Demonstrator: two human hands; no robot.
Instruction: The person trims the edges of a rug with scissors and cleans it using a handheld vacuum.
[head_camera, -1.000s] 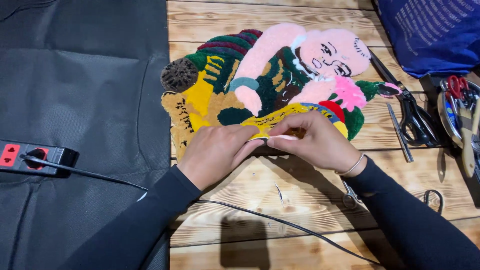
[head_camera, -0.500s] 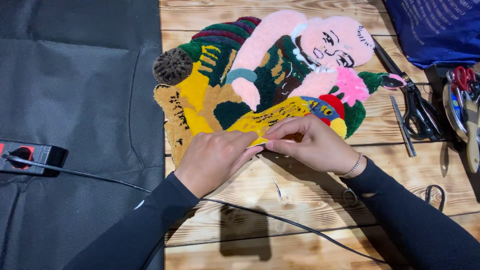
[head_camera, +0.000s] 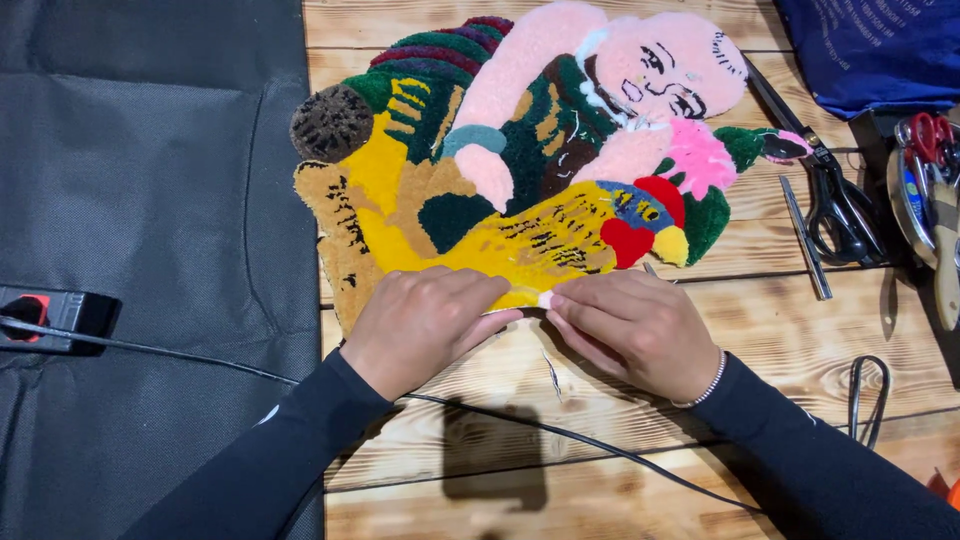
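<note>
A colourful tufted rug piece (head_camera: 520, 160) shaped like a pink-faced figure lies on the wooden table (head_camera: 780, 300). My left hand (head_camera: 425, 320) rests flat on its lower yellow edge, fingers pressing the border down. My right hand (head_camera: 630, 325) meets it from the right, fingertips pinching and pressing the same lower edge near the middle. Both sleeves are black, and a bead bracelet sits on my right wrist.
Black scissors (head_camera: 835, 200) and a thin metal tool (head_camera: 805, 240) lie right of the rug. A blue bag (head_camera: 880, 50) is at top right, a tin of tools (head_camera: 925, 180) at the right edge. Dark fabric (head_camera: 140, 200) covers the left, with a power strip (head_camera: 45, 315) and its cable (head_camera: 560, 440).
Both hands stay on the rug's lower edge. The view has shifted a little, so the rug and hands sit slightly lower and further left in the frame.
</note>
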